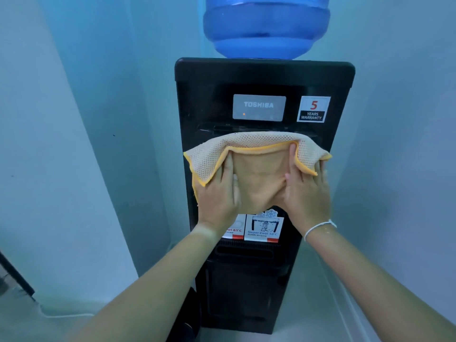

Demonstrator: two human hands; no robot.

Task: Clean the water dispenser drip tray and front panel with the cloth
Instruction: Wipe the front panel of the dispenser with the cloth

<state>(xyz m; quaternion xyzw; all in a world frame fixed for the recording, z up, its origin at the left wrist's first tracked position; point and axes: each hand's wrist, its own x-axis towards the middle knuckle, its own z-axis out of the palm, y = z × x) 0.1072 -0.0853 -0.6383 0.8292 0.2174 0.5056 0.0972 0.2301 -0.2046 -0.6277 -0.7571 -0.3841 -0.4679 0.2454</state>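
A black water dispenser stands in a corner, its front panel carrying a grey brand plate and a warranty sticker. An orange cloth with a mesh side is spread across the tap recess and covers it, so I cannot see the drip tray. My left hand holds the cloth's left part, fingers tucked under the folded-over mesh flap, thumb against the fabric. My right hand holds the right part the same way, one finger pointing up along the fold. The cloth sags and bunches between my thumbs.
A blue water bottle sits on top of the dispenser. Pale walls close in on both sides. Two temperature stickers show below the cloth, above a lower cabinet door. A white cable lies on the floor at left.
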